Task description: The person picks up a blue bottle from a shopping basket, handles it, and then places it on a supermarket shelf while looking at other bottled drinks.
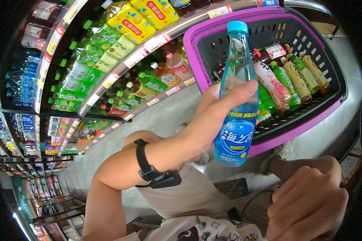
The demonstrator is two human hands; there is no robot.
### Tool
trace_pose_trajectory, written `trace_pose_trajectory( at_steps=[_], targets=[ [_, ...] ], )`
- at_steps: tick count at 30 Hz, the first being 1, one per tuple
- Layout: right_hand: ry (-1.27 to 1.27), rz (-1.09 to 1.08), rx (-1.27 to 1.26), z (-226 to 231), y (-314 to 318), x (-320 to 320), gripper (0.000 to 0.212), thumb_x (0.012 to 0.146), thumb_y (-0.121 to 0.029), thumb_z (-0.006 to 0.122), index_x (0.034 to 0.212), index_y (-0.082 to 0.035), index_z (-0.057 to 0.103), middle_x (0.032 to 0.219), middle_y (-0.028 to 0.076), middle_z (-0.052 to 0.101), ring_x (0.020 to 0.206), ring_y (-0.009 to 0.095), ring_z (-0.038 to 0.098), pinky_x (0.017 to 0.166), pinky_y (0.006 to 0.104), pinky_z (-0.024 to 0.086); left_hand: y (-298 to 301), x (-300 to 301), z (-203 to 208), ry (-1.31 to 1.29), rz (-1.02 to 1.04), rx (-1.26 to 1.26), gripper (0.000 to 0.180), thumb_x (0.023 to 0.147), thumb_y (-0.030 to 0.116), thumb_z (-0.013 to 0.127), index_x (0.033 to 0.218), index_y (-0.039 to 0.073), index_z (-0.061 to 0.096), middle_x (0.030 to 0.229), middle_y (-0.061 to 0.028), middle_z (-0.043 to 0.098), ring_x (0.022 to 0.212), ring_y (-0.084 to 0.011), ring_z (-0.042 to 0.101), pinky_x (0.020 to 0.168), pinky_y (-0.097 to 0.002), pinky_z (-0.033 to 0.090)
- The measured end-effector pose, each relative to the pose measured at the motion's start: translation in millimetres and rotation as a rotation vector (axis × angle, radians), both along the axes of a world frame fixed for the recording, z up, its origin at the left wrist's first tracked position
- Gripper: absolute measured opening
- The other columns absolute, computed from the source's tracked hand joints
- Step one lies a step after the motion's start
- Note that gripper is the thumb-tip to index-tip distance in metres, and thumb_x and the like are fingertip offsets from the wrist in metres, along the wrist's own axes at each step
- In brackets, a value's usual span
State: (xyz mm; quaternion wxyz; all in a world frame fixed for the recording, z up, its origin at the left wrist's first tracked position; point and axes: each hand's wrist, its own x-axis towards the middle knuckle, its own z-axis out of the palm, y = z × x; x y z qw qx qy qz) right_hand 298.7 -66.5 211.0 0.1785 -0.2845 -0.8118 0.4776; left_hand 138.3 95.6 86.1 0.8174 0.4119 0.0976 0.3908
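Note:
My left hand (213,114) grips a clear plastic drink bottle (235,134) by its middle, thumb across the front. The bottle is nearly upright, with a light blue cap, pale blue liquid and a blue label. It hangs in front of the left side of a dark shopping basket (295,129) with a purple rim, hiding part of it. Inside the basket lie several drink bottles, among them a pink-and-white bottle (272,85) and a green-labelled bottle (284,86). At the lower right my right hand (309,203) is closed in a fist, its palm hidden from view.
Store shelves (153,44) curve along the left and top, filled with bottled drinks and yellow multipacks (130,20). Price tags line their edges. A black strapped device (159,176) sits on my left wrist. Pale floor (161,110) shows between shelf and basket.

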Motion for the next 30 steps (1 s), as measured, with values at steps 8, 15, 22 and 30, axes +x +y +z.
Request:
trace_pose_trajectory(
  at_steps=[8,15,22,30],
  targets=[
    [0.049,0.064,0.084,-7,0,7,0.024,0.094,-0.017,0.058,0.085,0.002,0.070,0.078,0.013,0.072,0.056,0.022,0.067,0.049,0.0327,0.054,-2,25,-2,-0.085,-0.073,0.001,0.040,0.091,0.043,0.069,0.106,0.007,0.058,0.086,-0.0112,0.069,0.073,-0.0193,0.069,0.067,-0.0324,0.057],
    [0.180,0.260,0.113,3,35,-10,0.031,0.100,-0.019,0.055,0.081,0.000,0.069,0.074,0.010,0.072,0.051,0.017,0.065,0.038,0.0286,0.049,3,24,2,-0.084,-0.061,0.013,0.038,0.091,0.042,0.069,0.105,0.008,0.059,0.085,-0.0111,0.069,0.071,-0.0199,0.069,0.065,-0.0322,0.058],
    [0.287,0.041,0.088,-3,27,-21,0.042,0.096,-0.035,0.065,0.069,-0.003,0.070,0.063,0.008,0.068,0.045,0.018,0.062,0.039,0.0270,0.046,-2,21,0,-0.050,-0.066,-0.008,0.038,0.091,0.042,0.069,0.104,0.008,0.059,0.085,-0.0102,0.068,0.072,-0.0190,0.069,0.065,-0.0317,0.058],
    [-0.019,-0.487,0.049,-43,43,-13,0.034,0.081,-0.016,0.080,0.060,-0.007,0.056,0.054,0.003,0.052,0.046,0.012,0.045,0.045,0.0300,0.031,-10,-10,-21,0.065,-0.017,-0.095,0.037,0.091,0.041,0.070,0.105,0.008,0.059,0.085,-0.0103,0.069,0.073,-0.0186,0.069,0.065,-0.0316,0.058]
  ],
)
